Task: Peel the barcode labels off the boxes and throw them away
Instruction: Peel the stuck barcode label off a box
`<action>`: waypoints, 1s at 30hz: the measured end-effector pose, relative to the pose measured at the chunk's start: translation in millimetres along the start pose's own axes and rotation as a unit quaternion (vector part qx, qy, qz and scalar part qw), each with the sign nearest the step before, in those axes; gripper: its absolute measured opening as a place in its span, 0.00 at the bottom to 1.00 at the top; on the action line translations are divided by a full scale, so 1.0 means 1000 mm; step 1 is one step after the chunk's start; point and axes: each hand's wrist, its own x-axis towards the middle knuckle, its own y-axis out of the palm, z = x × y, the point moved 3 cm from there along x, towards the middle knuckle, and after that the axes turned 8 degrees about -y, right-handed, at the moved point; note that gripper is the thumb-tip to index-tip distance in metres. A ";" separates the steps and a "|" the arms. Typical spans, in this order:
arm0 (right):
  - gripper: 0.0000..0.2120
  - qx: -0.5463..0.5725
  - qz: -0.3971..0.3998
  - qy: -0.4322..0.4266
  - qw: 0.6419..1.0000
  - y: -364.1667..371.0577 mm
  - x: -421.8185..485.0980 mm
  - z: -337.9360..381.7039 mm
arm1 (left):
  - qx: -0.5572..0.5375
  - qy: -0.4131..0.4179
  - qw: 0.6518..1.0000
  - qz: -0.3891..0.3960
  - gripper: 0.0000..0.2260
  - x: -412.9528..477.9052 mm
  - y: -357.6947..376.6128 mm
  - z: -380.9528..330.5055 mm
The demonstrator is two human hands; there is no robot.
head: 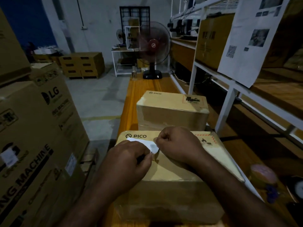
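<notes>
A tan PICO carton (165, 182) lies on the orange bench right in front of me. A white barcode label (144, 143) sits on its top, its right end lifted off the cardboard. My left hand (129, 159) rests over the label's lower edge with fingers curled around a thin dark tool, held against the label. My right hand (177, 143) is curled in a fist and pinches the label's lifted right corner. A second PICO carton (172, 110) stands just behind the first; no white label shows on its visible faces.
Large LG washing-machine cartons (37, 136) stand stacked at the left. White shelving (229, 95) with boxes and hanging papers runs along the right. A red fan (153, 46) stands at the bench's far end. A tape roll (262, 176) lies at lower right.
</notes>
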 end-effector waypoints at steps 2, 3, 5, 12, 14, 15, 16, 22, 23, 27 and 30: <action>0.12 -0.003 0.006 0.000 1.000 0.001 0.000 0.001 | -0.043 -0.009 0.998 0.033 0.17 0.001 -0.003 0.000; 0.11 -0.001 0.008 0.001 1.000 0.001 -0.001 0.001 | -0.081 -0.030 0.995 0.055 0.18 0.004 -0.005 0.001; 0.09 0.010 0.012 0.005 1.000 0.000 -0.002 0.000 | -0.150 -0.086 0.982 0.083 0.14 0.014 -0.010 0.005; 0.03 0.141 0.005 -0.018 0.990 0.009 -0.001 0.008 | 0.020 -0.028 0.969 0.244 0.18 0.058 -0.006 0.006; 0.06 0.189 -0.006 -0.026 0.982 0.010 -0.003 0.005 | 0.049 -0.002 0.960 0.277 0.14 0.066 -0.005 0.002; 0.06 0.203 -0.010 -0.029 0.979 0.010 -0.005 0.004 | 0.052 -0.001 0.957 0.286 0.11 0.070 -0.006 -0.001; 0.07 0.213 -0.015 -0.035 0.976 0.010 -0.006 0.003 | 0.049 -0.004 0.955 0.293 0.08 0.073 -0.007 -0.003; 0.02 0.218 -0.091 -0.031 0.971 0.004 -0.012 0.003 | 0.014 -0.026 0.955 0.297 0.02 0.079 -0.003 0.004; 0.05 0.191 -0.103 -0.029 0.976 0.002 -0.012 0.004 | -0.002 -0.034 0.956 0.292 0.03 0.078 -0.002 0.007; 0.16 0.048 -0.061 -0.050 0.996 0.006 -0.014 0.010 | -0.035 -0.040 0.957 0.285 0.03 0.074 -0.003 0.011; 0.15 0.030 -0.018 -0.049 0.998 0.006 -0.013 0.012 | -0.044 -0.046 0.956 0.285 0.05 0.072 -0.003 0.013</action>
